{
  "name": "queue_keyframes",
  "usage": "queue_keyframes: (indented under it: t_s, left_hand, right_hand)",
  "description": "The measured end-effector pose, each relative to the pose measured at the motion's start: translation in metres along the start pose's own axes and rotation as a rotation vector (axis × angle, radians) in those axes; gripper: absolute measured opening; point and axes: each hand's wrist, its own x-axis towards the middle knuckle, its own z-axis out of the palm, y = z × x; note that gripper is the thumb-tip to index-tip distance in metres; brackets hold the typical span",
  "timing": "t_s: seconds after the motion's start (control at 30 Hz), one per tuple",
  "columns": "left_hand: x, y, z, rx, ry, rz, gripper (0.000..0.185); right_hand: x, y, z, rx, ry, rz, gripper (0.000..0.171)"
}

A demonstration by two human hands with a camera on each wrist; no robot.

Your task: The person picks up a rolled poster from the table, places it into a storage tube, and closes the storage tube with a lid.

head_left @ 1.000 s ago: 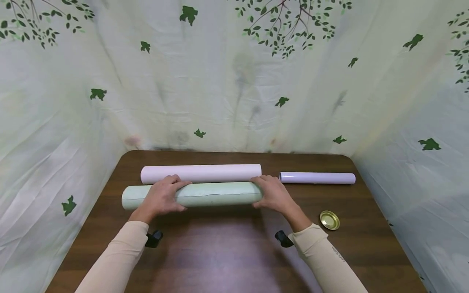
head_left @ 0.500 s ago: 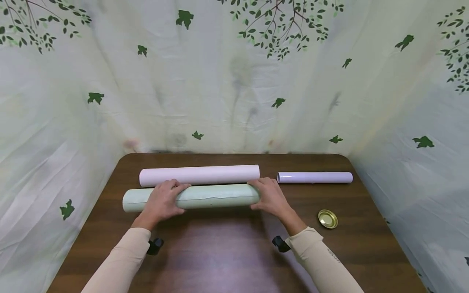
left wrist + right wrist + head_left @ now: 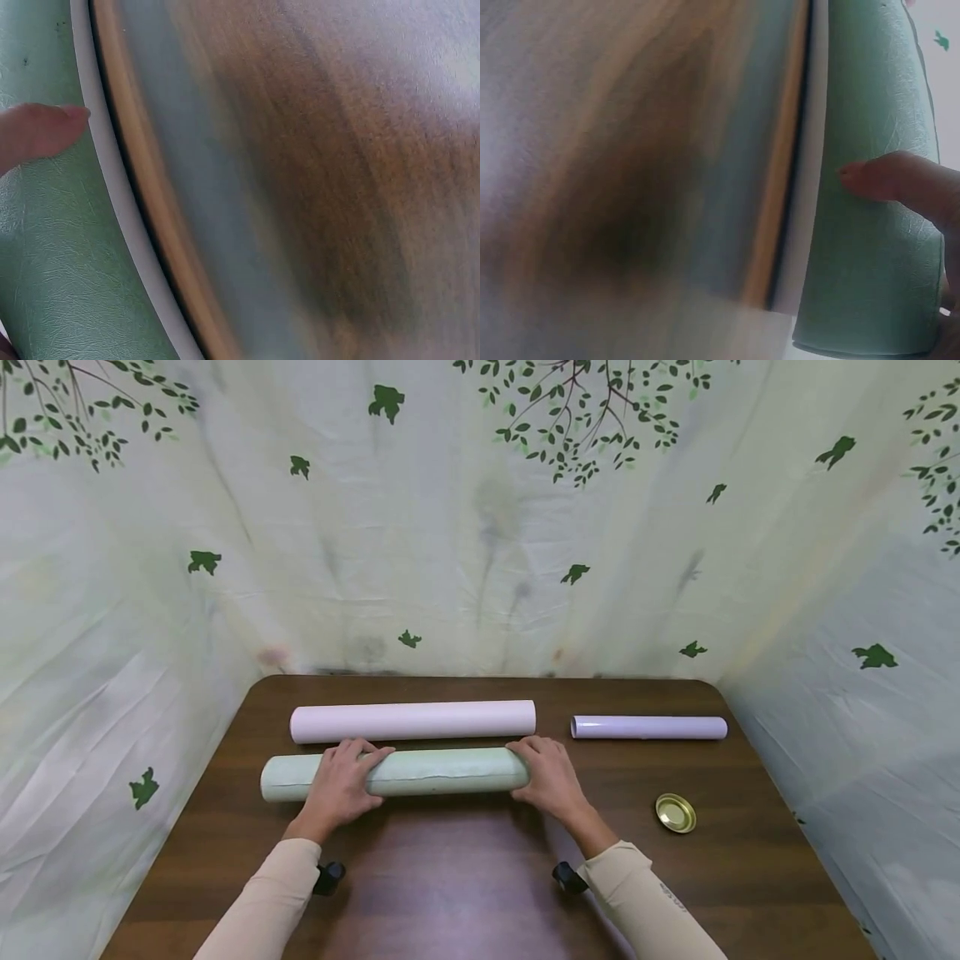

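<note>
Roll (image 3: 450,772), green | spans both hands (image 3: 342,783), left end jutting beyond | both clamped on it

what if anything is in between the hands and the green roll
Nothing visible: the left hand and right hand both grip the green roll directly. The long white roll lies beyond it, not in between.

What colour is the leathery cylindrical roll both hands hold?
Pale green; the roll shows best in the head view.

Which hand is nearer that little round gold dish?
Right: the right hand holds the green roll near its right end, left of the gold dish and farther back; the left hand holds the roll farther left.
</note>
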Motion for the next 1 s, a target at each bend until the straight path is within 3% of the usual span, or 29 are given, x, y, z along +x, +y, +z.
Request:
queue_keyframes:
  t_s: [0.77, 1.0]
  left_hand:
    - [-0.009, -0.013, 0.023, -0.006, -0.053, -0.077, 0.072]
    - [-0.011, -0.015, 0.029, -0.014, -0.031, -0.070, 0.073]
  right_hand:
    - [0.004, 0.007, 0.030, 0.026, -0.036, 0.026, 0.070]
    - [0.002, 0.008, 0.038, 0.012, -0.051, 0.051, 0.070]
